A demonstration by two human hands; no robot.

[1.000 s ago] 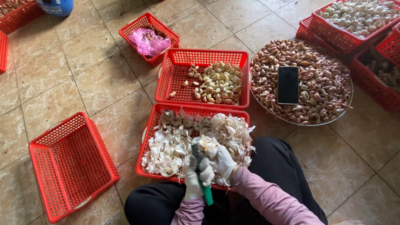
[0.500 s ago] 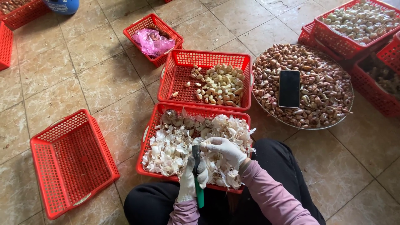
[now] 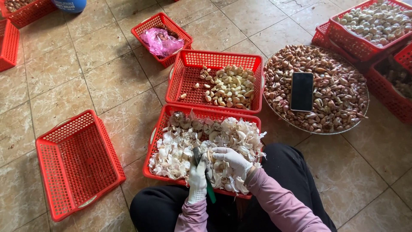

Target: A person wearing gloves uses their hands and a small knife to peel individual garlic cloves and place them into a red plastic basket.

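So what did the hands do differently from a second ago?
Not much. The right hand slid a little to the right and up over the basket of garlic skins, so it now sits beside the left hand rather than against it. The left hand kept its grip on the green-handled knife. The baskets, the tray of unpeeled garlic and the phone stayed where they were.

Person: white gloves on left hand and right hand; mauve-pink long sleeves; black trousers.
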